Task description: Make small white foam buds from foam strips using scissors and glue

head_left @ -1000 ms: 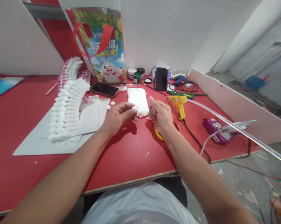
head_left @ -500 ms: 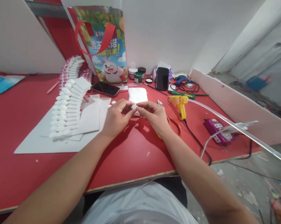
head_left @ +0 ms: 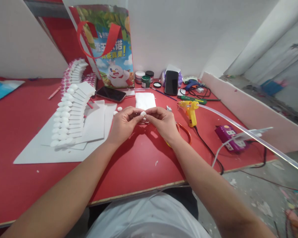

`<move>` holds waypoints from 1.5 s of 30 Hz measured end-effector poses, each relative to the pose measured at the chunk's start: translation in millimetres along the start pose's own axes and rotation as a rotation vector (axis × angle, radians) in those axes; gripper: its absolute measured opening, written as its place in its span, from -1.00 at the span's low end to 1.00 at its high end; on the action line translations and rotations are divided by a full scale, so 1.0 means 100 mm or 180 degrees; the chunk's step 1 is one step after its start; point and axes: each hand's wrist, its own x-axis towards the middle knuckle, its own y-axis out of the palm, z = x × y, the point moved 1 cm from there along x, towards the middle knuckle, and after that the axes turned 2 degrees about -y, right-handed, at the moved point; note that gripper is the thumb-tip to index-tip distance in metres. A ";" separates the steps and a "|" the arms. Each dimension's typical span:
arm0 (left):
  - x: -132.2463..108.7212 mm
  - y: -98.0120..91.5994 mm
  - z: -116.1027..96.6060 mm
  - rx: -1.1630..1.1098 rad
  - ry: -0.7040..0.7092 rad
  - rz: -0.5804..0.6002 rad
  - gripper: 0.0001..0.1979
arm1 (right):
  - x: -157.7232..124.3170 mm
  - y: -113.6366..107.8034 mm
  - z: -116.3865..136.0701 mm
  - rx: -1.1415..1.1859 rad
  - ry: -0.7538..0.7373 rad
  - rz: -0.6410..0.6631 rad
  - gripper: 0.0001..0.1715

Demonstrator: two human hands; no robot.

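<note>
Both hands meet above the red table [head_left: 22, 132], pinching one small white rounded piece [head_left: 143, 113] between their fingertips. My left hand [head_left: 124, 125] grips it from the left with thumb and fingers closed. From the right, my right hand [head_left: 163, 122] pinches the same piece. A stack of white sheets [head_left: 145, 99] lies just behind the hands. Orange-handled scissors [head_left: 184, 130] lie under my right wrist, partly hidden.
Left: a white foam board [head_left: 40, 148] with rows of white rounded strips [head_left: 67, 119]. Behind: phone [head_left: 110, 94], printed bag [head_left: 109, 49], paint jars [head_left: 145, 79], second phone [head_left: 171, 82]. Right: yellow glue gun [head_left: 190, 110] with a long glue stick [head_left: 250, 135], purple power strip [head_left: 229, 135], cables.
My right hand came left from beside the glue gun and closed its fingertips on the white piece held by my left hand. Over the last half second, both hands barely moved.
</note>
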 end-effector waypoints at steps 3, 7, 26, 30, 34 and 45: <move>0.01 -0.02 -0.01 0.0001 0.0098 0.0047 -0.67 | -0.01 0.01 0.00 0.0022 -0.0034 0.0056 -0.67; 0.02 -0.02 -0.02 -0.0059 0.0079 0.0145 -0.70 | -0.03 0.02 -0.01 0.0045 -0.0035 0.0082 -0.67; 0.07 0.01 0.10 -0.1096 -0.0675 -0.0054 -0.77 | -0.05 -0.06 0.21 -0.0306 0.0197 -0.0402 -0.68; 0.09 0.01 0.02 -0.1650 -0.0976 -0.0106 -0.74 | -0.06 -0.10 0.34 -0.0342 0.0148 -0.0578 -0.78; 0.09 0.01 -0.06 -0.2104 -0.1254 0.0063 -0.71 | -0.13 -0.15 0.48 -0.0181 0.0293 -0.0556 -0.77; 0.05 0.04 -0.03 -0.1985 -0.1326 0.0240 -0.70 | -0.46 -0.60 0.57 -0.0646 0.0765 -0.0347 -0.63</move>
